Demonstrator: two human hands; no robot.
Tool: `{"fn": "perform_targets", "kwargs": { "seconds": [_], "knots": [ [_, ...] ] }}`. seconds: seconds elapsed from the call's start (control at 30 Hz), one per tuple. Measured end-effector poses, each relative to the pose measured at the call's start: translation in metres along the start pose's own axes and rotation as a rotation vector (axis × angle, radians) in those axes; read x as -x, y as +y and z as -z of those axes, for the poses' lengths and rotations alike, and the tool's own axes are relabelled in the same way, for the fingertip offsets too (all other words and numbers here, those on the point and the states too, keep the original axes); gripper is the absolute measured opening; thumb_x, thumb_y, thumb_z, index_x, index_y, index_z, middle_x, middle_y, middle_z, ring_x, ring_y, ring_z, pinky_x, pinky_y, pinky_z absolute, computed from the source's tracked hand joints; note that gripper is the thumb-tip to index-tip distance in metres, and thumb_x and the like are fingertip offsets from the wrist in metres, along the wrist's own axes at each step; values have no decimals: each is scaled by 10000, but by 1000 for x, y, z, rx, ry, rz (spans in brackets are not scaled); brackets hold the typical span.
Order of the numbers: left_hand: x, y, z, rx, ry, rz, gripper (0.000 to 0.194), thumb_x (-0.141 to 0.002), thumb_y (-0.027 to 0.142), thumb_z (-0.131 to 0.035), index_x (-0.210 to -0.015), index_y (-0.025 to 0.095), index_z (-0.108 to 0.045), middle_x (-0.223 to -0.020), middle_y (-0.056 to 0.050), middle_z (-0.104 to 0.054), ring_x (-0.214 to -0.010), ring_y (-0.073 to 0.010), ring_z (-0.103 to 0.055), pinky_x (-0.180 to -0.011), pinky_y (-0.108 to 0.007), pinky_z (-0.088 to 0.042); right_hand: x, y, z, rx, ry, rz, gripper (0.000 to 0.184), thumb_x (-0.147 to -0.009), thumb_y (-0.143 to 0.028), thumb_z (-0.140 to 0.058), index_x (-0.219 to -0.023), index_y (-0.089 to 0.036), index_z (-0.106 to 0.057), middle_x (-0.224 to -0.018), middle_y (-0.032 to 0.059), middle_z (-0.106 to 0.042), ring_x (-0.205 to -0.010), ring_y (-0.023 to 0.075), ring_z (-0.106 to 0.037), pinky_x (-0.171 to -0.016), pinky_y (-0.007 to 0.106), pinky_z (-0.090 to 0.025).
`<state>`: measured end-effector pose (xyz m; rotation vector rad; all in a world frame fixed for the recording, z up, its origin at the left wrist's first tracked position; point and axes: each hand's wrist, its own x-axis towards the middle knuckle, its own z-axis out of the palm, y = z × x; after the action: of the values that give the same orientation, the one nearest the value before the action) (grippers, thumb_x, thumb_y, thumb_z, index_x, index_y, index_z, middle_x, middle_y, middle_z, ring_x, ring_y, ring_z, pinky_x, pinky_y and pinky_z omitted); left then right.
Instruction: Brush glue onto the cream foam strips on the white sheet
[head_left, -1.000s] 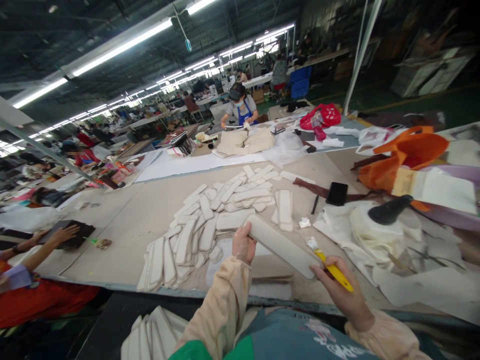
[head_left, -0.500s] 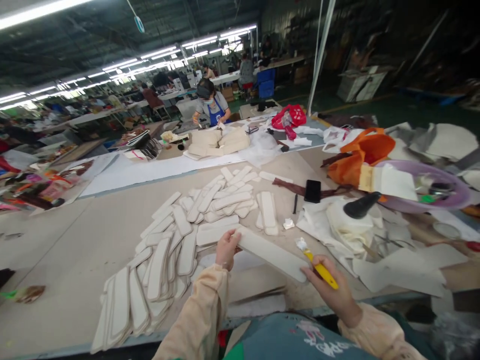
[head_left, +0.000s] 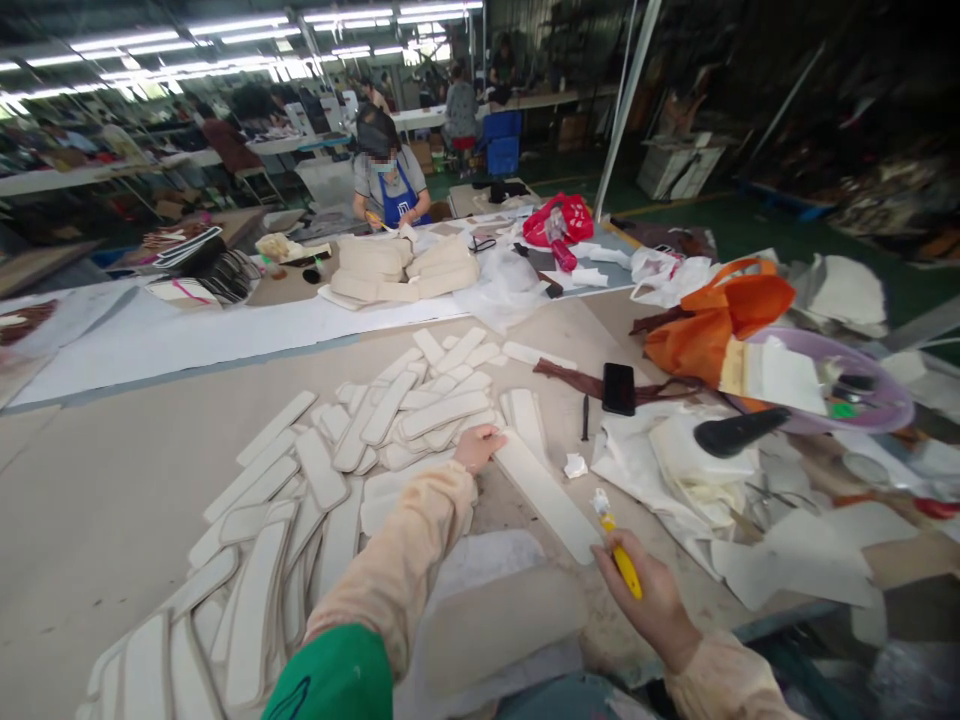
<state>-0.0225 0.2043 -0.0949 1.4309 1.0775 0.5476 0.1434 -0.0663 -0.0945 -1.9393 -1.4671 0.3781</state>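
Observation:
My left hand [head_left: 480,447] pinches the far end of a long, pale, flat strip [head_left: 546,497] with rounded corners. The strip slants down across the table to my right hand [head_left: 651,590], whose fingertips touch or nearly touch its near end. That hand is closed around a yellow-handled brush [head_left: 622,565], its whitish tip pointing away from me. Beyond my left hand, two or so similar strips [head_left: 529,415] lie side by side. A large loose heap of such strips [head_left: 259,570] spreads to the left, partly hidden by my left sleeve.
Right of the strips lie a crumpled white scrap [head_left: 575,466], a dark pen-like stick [head_left: 586,417] and a black phone [head_left: 619,388]. A purple basin [head_left: 892,400] and an orange bag [head_left: 720,325] stand farther right. Across the table a co-worker [head_left: 394,180] sits behind stacked cream pieces [head_left: 375,262].
My left hand has moved forward with the strip's far end, so the strip now points more away from me. My right hand keeps the brush, slightly lower. The view has shifted too.

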Motion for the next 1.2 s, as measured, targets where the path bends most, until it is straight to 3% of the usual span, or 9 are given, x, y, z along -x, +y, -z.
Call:
{"fn": "perform_targets", "kwargs": {
  "seconds": [0.3,0.4,0.5,0.63,0.77,0.83,0.97,1.03,1.2],
  "knots": [
    [-132,12,-20,-470,-119,-109,147,-625,259,-670,-723,150,-656,-632,8,-600,-710,-161,-572,-700,-261,-438,-43,14,-41,232,40,35,145,-897,-328,-447,-964,-200,-461,-668,17,-631,-558,174,-636,-492,246,-448],
    [-147,6,-30,-583,-101,-152,310,-581,174,-703,-887,152,-656,-832,-50,-663,-899,-207,-588,-849,-301,-430,-32,15,-34,181,15,38,151,-899,-313,-456,-1001,-203,-447,-792,55,-664,-650,176,-657,-579,261,-497],
    [-138,-3,-40,-645,-83,-232,366,-675,164,-637,-1041,161,-613,-1007,-91,-653,-1051,-223,-551,-991,-361,-363,-10,18,-16,89,-41,28,151,-883,-301,-499,-998,-212,-457,-888,68,-663,-683,155,-647,-652,272,-515],
    [-89,-18,-40,-682,-95,-324,315,-783,223,-547,-1083,139,-596,-1158,-131,-601,-1140,-240,-513,-1035,-394,-349,26,31,16,-5,-49,-87,112,-888,-285,-494,-977,-222,-516,-848,53,-651,-742,164,-635,-698,285,-514],
    [1,-41,-23,-696,-117,-521,331,-834,340,-507,-1096,158,-594,-1109,-105,-639,-1061,-225,-575,-964,-393,-443,59,51,48,-169,38,-232,181,-894,-310,-474,-1038,-223,-541,-862,50,-638,-779,169,-627,-717,290,-515],
    [54,-57,-13,-720,-105,-534,337,-849,382,-487,-1094,181,-601,-1095,-88,-653,-1036,-219,-594,-933,-395,-474,67,61,66,-284,146,-333,243,-896,-349,-462,-1089,-217,-528,-791,30,-621,-695,153,-611,-660,273,-521],
    [147,-94,2,-783,-37,-430,360,-835,439,-496,-1071,200,-626,-1072,-77,-671,-1019,-228,-614,-905,-397,-504,57,86,105,-357,403,-519,296,-866,-439,-482,-999,-196,-586,-659,7,-573,-575,136,-556,-550,244,-502],
    [184,-112,7,-812,20,-351,393,-826,467,-488,-1078,198,-626,-1084,-84,-666,-1016,-236,-617,-896,-408,-511,44,102,124,-336,457,-559,341,-823,-481,-530,-964,-184,-616,-657,14,-587,-573,137,-558,-540,242,-500],
    [248,-140,20,-841,161,-164,460,-797,523,-464,-1072,194,-630,-1128,-100,-643,-1059,-260,-595,-939,-451,-478,8,142,150,-283,292,-554,438,-775,-547,-548,-986,-175,-639,-670,25,-625,-579,145,-584,-564,256,-509]
  ]
}}
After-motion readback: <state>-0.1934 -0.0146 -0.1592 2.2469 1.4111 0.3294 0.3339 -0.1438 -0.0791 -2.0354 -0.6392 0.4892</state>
